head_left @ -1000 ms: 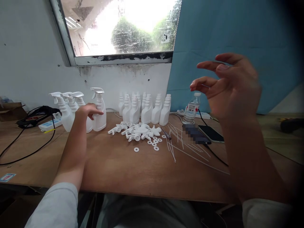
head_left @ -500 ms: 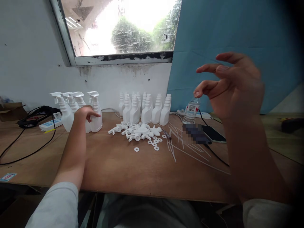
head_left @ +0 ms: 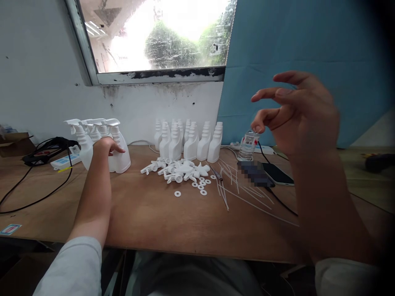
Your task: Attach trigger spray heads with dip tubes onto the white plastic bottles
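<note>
My left hand (head_left: 108, 145) is at a group of white spray bottles with trigger heads (head_left: 121, 158) on the left, its fingers round the rightmost one, which leans slightly left. Raised at the right, my right hand (head_left: 296, 111) has its fingers apart and nothing in them. Several open white bottles (head_left: 191, 144) stand at the back centre. In front of them lies a pile of white spray heads (head_left: 182, 169), with white ring washers (head_left: 177, 194) beside it. Thin clear tubes (head_left: 247, 193) and a pair of tweezers (head_left: 219, 178) lie right of the pile.
On the table (head_left: 148, 222), a clear plastic bottle (head_left: 247, 147) and a phone (head_left: 278, 174) are at the right. A power strip (head_left: 64, 162), black cables (head_left: 51, 151) and a cardboard box (head_left: 17, 144) sit at the left. Behind are a window and a blue cloth (head_left: 262, 49).
The rightmost spray bottle has tilted left toward the others, and my left hand has shifted slightly left with it. My right hand has moved slightly left and down.
</note>
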Demonstrator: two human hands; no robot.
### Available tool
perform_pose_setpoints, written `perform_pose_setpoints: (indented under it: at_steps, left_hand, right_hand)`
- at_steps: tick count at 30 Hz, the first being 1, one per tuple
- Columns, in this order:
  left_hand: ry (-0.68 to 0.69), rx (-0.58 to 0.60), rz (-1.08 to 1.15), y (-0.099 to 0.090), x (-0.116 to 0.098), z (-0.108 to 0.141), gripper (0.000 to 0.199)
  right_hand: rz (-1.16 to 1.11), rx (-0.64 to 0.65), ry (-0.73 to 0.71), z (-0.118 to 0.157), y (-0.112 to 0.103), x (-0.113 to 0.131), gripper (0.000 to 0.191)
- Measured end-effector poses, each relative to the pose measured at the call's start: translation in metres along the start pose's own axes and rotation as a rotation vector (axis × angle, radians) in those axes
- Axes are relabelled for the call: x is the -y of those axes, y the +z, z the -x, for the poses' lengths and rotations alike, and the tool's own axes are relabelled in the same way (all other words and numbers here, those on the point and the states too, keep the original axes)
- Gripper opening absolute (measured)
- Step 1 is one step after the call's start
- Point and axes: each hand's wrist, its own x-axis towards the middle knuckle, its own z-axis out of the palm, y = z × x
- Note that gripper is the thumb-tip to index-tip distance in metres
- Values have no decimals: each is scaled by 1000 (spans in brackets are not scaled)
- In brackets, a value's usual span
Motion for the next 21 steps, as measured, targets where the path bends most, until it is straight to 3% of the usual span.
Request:
perform_pose_setpoints:
  at_steps: [3, 6, 21]
  left_hand:
    - [-129, 135, -11, 0, 1, -5, 40]
    - [-157, 189, -10, 1, 1, -10, 39]
    - [-86, 204, -85, 0, 9, -17, 37]
  right_hand:
    - [20, -6, 16, 0, 2, 1, 18]
    - [21, -20, 34, 0, 5, 2, 19]
    - [15, 17, 73, 2, 10, 6, 23]
